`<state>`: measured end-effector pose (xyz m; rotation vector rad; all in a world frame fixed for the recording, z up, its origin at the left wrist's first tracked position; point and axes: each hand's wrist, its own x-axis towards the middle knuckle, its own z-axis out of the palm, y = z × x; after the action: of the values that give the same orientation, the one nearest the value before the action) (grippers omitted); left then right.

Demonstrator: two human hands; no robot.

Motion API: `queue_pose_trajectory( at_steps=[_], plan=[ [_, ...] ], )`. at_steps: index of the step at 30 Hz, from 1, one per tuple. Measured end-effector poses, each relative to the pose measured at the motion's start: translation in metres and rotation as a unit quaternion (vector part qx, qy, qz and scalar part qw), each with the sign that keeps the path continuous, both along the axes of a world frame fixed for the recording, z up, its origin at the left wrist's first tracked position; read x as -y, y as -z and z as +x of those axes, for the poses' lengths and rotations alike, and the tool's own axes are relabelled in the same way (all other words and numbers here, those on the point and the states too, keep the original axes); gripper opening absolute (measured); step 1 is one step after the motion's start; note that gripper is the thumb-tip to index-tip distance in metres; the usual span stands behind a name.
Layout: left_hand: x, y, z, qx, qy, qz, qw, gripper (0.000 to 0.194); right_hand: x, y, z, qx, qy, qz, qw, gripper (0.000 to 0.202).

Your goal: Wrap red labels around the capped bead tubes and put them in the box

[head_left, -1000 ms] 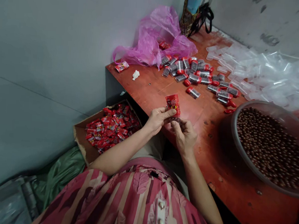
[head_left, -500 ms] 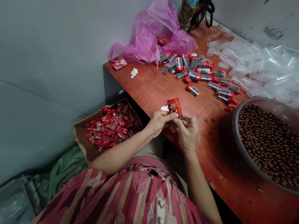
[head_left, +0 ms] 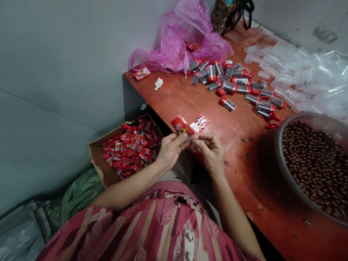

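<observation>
Left hand point(head_left: 170, 148) first, as seen in the one head view: its thumb and fingers are pinched together on the lower end of a red packet point(head_left: 180, 124), which is blurred and leans over the bench's near edge. Close by, the right hand point(head_left: 213, 153) has its fingers curled and its thumb drawn in against them, the tips meeting the left hand's. Whether something small sits between those tips I can't tell. Just past them is a silver-and-red packet point(head_left: 199, 124), above the near edge of the bench point(head_left: 191, 101); from here I can't say if it is gripped or lying flat

At the bench's left corner lies another flat packet point(head_left: 141, 74), with a white scrap point(head_left: 158, 84) near it. Behind, along the left edge, a pink bag point(head_left: 183, 29) slumps against the wall, and red-capped tubes point(head_left: 241, 81) filled with something dark spread from it across the middle. Clear tubes point(head_left: 306, 83) are heaped along the far edge. Toward the right end stands a big bowl point(head_left: 278, 152) of shiny brown balls point(head_left: 323, 168). Below the left corner, a cardboard box point(head_left: 98, 158) holds a pile of red-capped packs point(head_left: 130, 147)
</observation>
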<state>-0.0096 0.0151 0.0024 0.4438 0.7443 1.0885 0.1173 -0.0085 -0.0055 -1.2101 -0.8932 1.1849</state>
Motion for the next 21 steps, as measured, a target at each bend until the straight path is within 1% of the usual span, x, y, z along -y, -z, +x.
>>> queue_pose_trajectory(
  at_steps=[2, 3, 4, 5, 6, 7, 8, 9, 10, 11, 12, 13, 14, 15, 16, 17, 18, 19, 21],
  plan=[
    [0.008, 0.004, -0.017, -0.001, -0.084, -0.013, 0.996, 0.034, 0.001, -0.001, 0.001, -0.001, -0.009, -0.003, 1.000, 0.024],
    [0.013, 0.007, -0.025, -0.008, -0.119, -0.025, 0.993, 0.044, 0.001, -0.001, 0.003, 0.000, -0.004, -0.003, 1.000, 0.023],
    [0.016, 0.011, -0.032, -0.026, -0.136, -0.040, 0.990, 0.054, 0.001, -0.001, 0.007, 0.005, 0.006, -0.003, 1.000, 0.021],
    [0.018, 0.014, -0.036, -0.060, -0.131, -0.051, 0.988, 0.061, 0.002, -0.002, 0.010, 0.011, 0.017, -0.005, 1.000, 0.020],
    [0.018, 0.017, -0.038, -0.107, -0.112, -0.047, 0.987, 0.064, 0.002, -0.002, 0.014, 0.019, 0.028, -0.008, 0.999, 0.019],
    [0.016, 0.020, -0.037, -0.167, -0.081, -0.019, 0.983, 0.063, 0.002, -0.002, 0.017, 0.027, 0.038, -0.012, 0.999, 0.019],
    [0.010, 0.022, -0.034, -0.238, -0.049, 0.036, 0.969, 0.059, 0.001, -0.002, 0.020, 0.035, 0.043, -0.016, 0.998, 0.019],
    [0.002, 0.024, -0.029, -0.316, -0.022, 0.115, 0.941, 0.055, 0.001, -0.002, 0.023, 0.043, 0.044, -0.019, 0.998, 0.020],
    [-0.008, 0.025, -0.022, -0.399, 0.006, 0.209, 0.893, 0.050, 0.000, -0.001, 0.024, 0.050, 0.043, -0.021, 0.998, 0.020],
    [-0.020, 0.026, -0.014, -0.476, 0.022, 0.293, 0.829, 0.050, 0.000, -0.001, 0.025, 0.056, 0.039, -0.023, 0.997, 0.021],
    [-0.032, 0.027, -0.007, -0.544, 0.035, 0.348, 0.763, 0.050, -0.001, -0.001, 0.026, 0.061, 0.035, -0.026, 0.997, 0.021],
    [-0.044, 0.028, 0.000, -0.603, 0.057, 0.380, 0.699, 0.050, -0.001, -0.001, 0.026, 0.065, 0.031, -0.029, 0.997, 0.021],
    [-0.053, 0.030, 0.007, -0.647, 0.080, 0.400, 0.645, 0.051, -0.001, 0.000, 0.027, 0.069, 0.028, -0.034, 0.997, 0.021],
    [-0.061, 0.032, 0.012, -0.678, 0.097, 0.412, 0.601, 0.050, -0.002, 0.000, 0.028, 0.073, 0.025, -0.038, 0.996, 0.021],
    [-0.067, 0.035, 0.017, -0.700, 0.108, 0.419, 0.568, 0.048, -0.002, 0.001, 0.030, 0.076, 0.023, -0.042, 0.996, 0.021],
    [-0.070, 0.038, 0.020, -0.714, 0.113, 0.423, 0.547, 0.045, -0.003, 0.001, 0.032, 0.080, 0.021, -0.045, 0.996, 0.021],
    [-0.072, 0.041, 0.022, -0.722, 0.110, 0.424, 0.535, 0.041, -0.004, 0.002, 0.034, 0.084, 0.020, -0.048, 0.995, 0.021],
    [-0.072, 0.044, 0.024, -0.727, 0.103, 0.424, 0.530, 0.038, -0.005, 0.002, 0.036, 0.087, 0.020, -0.052, 0.995, 0.021],
    [-0.071, 0.047, 0.026, -0.726, 0.086, 0.423, 0.536, 0.035, -0.010, 0.004, 0.040, 0.095, 0.016, -0.058, 0.994, 0.021]
  ],
)
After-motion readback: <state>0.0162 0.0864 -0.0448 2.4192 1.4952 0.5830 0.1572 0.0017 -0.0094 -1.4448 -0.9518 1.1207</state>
